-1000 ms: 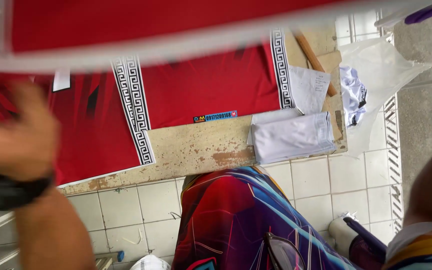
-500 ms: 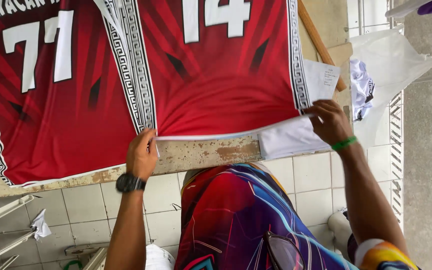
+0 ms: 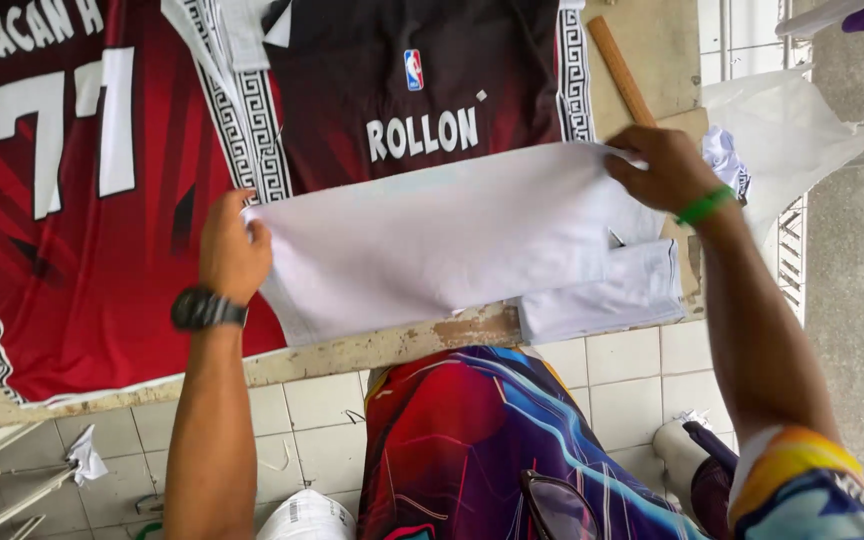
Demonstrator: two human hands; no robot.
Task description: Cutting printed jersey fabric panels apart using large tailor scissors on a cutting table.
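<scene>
Currently left hand (image 3: 234,250) and right hand (image 3: 664,168) each pinch an edge of the white sheet (image 3: 432,235), spread over the dark jersey panel (image 3: 402,80). Not flat yet (red panel (image 3: 82,200) at 9 o'clock uncovered).

Left hand (image 3: 232,250) bare, black wristwatch (image 3: 207,308) on wrist. Right hand (image 3: 662,165) bare, thin green wristband (image 3: 704,205). Multicolour printed shirt (image 3: 472,450), red, blue, purple streaks; short sleeve (image 3: 802,480) white, yellow, orange, blue.

Bright even daylight (slight motion blur)
</scene>
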